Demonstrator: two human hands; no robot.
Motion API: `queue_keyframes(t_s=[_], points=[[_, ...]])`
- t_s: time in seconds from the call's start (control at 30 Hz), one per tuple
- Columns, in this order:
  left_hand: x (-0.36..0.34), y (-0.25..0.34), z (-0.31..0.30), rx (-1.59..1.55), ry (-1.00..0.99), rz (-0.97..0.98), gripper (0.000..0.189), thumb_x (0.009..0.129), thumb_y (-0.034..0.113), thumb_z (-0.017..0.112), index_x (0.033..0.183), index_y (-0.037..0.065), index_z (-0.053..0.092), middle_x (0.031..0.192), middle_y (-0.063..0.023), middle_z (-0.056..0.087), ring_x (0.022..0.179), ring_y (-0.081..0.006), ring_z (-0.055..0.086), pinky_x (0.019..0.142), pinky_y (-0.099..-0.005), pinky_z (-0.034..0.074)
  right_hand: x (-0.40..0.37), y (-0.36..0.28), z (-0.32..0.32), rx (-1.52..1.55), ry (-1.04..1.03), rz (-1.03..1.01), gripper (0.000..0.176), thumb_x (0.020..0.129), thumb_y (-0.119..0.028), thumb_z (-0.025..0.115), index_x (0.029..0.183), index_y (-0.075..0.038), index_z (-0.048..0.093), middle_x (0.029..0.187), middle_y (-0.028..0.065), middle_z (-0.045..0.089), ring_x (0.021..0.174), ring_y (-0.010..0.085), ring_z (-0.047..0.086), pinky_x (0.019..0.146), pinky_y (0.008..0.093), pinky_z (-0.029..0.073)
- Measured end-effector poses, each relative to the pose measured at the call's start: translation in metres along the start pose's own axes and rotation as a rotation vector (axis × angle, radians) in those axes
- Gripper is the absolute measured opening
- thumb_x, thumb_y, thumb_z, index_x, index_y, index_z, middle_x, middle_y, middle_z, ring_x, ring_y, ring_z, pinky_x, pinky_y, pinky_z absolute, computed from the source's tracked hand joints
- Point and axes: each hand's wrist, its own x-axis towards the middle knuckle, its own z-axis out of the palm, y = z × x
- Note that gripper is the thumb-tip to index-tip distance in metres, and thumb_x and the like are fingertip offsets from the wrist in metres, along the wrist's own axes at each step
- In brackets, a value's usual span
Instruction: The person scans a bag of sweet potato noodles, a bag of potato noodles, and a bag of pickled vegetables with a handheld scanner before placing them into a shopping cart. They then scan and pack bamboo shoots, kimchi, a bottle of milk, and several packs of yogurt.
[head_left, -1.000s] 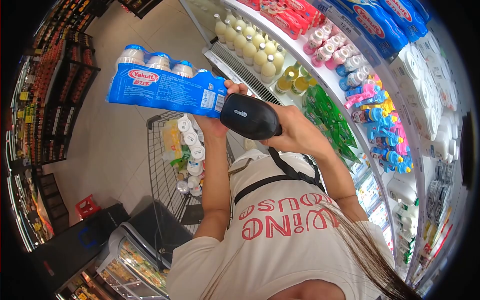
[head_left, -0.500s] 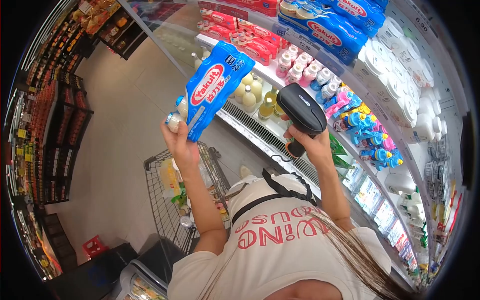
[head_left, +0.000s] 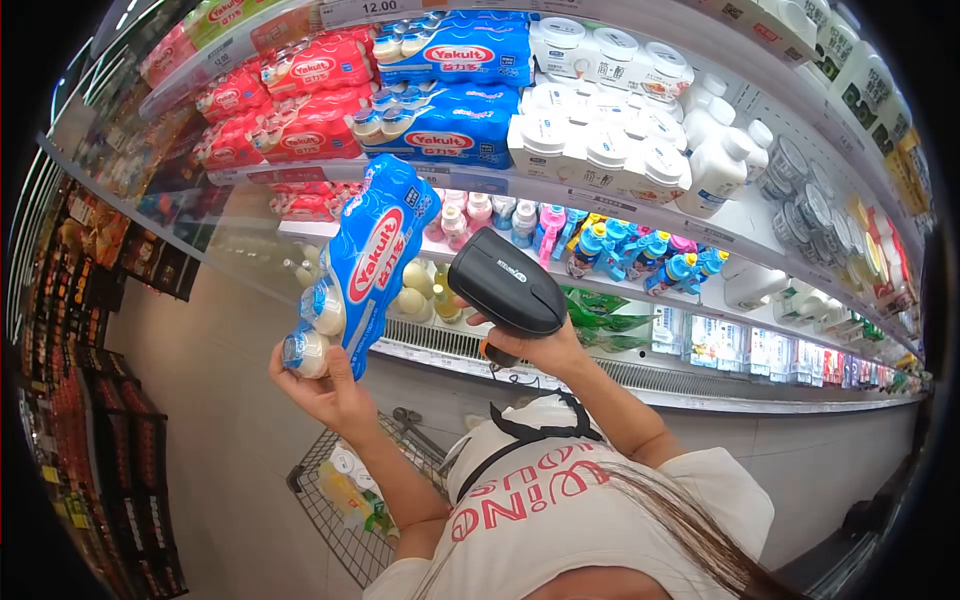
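My left hand (head_left: 330, 395) grips the lower end of a blue-wrapped Yakult pack (head_left: 372, 265), held tilted in the air. Two bottle ends with blue caps stick out of the wrap just above my fingers. In my right hand (head_left: 550, 350) is a black handheld barcode scanner (head_left: 508, 283); my fingers are wrapped round its handle, which is partly hidden. The scanner's head points up and left toward the Yakult pack, with a gap between them. Both things are in front of the refrigerated shelves.
Blue Yakult packs (head_left: 440, 135) and red packs (head_left: 315, 130) fill the upper shelf, beside white yogurt cups (head_left: 600, 145). Small coloured bottles (head_left: 610, 245) stand lower. A wire shopping cart (head_left: 335, 510) with goods is below my left arm. Dark shelving (head_left: 115, 450) stands at far left.
My view has turned toward the shelves, so more of the upper rows show. The Yakult pack is turned more upright, showing its bottle ends, and the scanner is nearer to it.
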Motion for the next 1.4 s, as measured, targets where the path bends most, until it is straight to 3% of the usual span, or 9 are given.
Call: queue_keyframes(t_s=[0.17,0.3,0.57,0.8,0.97,1.17,1.27,1.33,1.4], points=[[0.049,-0.004,0.048,-0.188,-0.128,0.021,0.052,0.089,0.011,0.069,0.129,0.0,0.038,0.116,-0.0127,0.054,0.104,-0.018,0.055,0.093,-0.0309,0.045,0.007,-0.034,-0.008,0.115,0.021,-0.189,0.045,0.084,-0.006,0.071,0.126,-0.001,0.055,0.114,0.0117,0.067,0.099,0.0159,0.065,0.087,0.0324,0.052],[0.094,-0.036,0.079,-0.349,-0.225,-0.065,0.046,0.09,0.012,0.069,0.125,0.001,0.043,0.113,-0.0102,0.057,0.102,-0.0153,0.055,0.092,-0.0296,0.044,0.017,-0.046,-0.025,0.036,0.086,-0.315,0.057,0.085,-0.021,0.069,0.135,-0.001,0.048,0.136,0.0219,0.051,0.112,0.0286,0.06,0.086,0.0372,0.053],[0.178,-0.059,0.117,-0.399,-0.569,-0.076,0.048,0.091,0.02,0.068,0.128,0.003,0.043,0.114,-0.0092,0.06,0.106,-0.0144,0.056,0.095,-0.0288,0.043,0.023,-0.064,-0.043,-0.061,0.153,-0.392,0.061,0.083,-0.018,0.071,0.136,0.0,0.047,0.134,0.0193,0.054,0.107,0.0254,0.062,0.086,0.0361,0.052],[0.252,-0.126,0.188,-0.337,-0.835,-0.104,0.047,0.094,0.016,0.063,0.133,0.0,0.043,0.114,-0.0079,0.061,0.102,-0.0134,0.057,0.093,-0.0293,0.044,0.086,-0.059,-0.04,-0.056,0.318,-0.368,0.042,0.082,-0.002,0.071,0.121,-0.001,0.058,0.115,0.0117,0.064,0.112,0.0203,0.06,0.095,0.0344,0.046],[0.256,-0.147,0.203,-0.18,-0.672,-0.12,0.053,0.094,0.01,0.061,0.14,-0.003,0.038,0.118,-0.0147,0.059,0.103,-0.0177,0.059,0.09,-0.0294,0.047,0.134,-0.065,-0.032,0.171,0.31,-0.359,0.033,0.081,-0.01,0.075,0.11,-0.005,0.061,0.1,0.0027,0.06,0.089,0.0106,0.054,0.077,0.0285,0.043],[0.254,-0.153,0.199,0.291,-0.613,0.023,0.068,0.088,0.016,0.066,0.143,-0.005,0.033,0.125,-0.0226,0.057,0.11,-0.0255,0.06,0.091,-0.0322,0.049,0.16,-0.065,-0.018,0.192,0.272,-0.357,0.034,0.08,-0.015,0.076,0.11,-0.007,0.061,0.102,0.001,0.059,0.093,0.0094,0.052,0.083,0.0276,0.041],[0.229,-0.124,0.187,0.491,-0.429,0.395,0.076,0.084,0.02,0.07,0.144,-0.004,0.03,0.136,-0.0302,0.047,0.126,-0.0386,0.047,0.105,-0.0423,0.038,0.15,-0.065,-0.011,0.126,0.326,-0.402,0.035,0.082,-0.014,0.075,0.112,-0.004,0.06,0.102,0.0032,0.06,0.095,0.0121,0.056,0.085,0.0285,0.043],[0.187,-0.09,0.162,0.378,-0.314,0.359,0.062,0.083,0.015,0.069,0.136,-0.003,0.043,0.131,-0.0261,0.051,0.12,-0.0384,0.051,0.101,-0.0415,0.042,0.127,-0.065,-0.007,0.03,0.324,-0.443,0.034,0.083,-0.012,0.072,0.113,-0.002,0.058,0.107,0.0082,0.061,0.095,0.0178,0.06,0.086,0.0319,0.048],[0.122,-0.06,0.118,0.298,-0.305,0.247,0.046,0.087,0.005,0.066,0.13,0.003,0.051,0.126,-0.0158,0.055,0.114,-0.0264,0.058,0.092,-0.0328,0.052,0.099,-0.055,0.002,0.004,0.181,-0.397,0.033,0.084,-0.011,0.069,0.113,0.0,0.057,0.112,0.0139,0.061,0.094,0.0238,0.063,0.084,0.0357,0.053]])
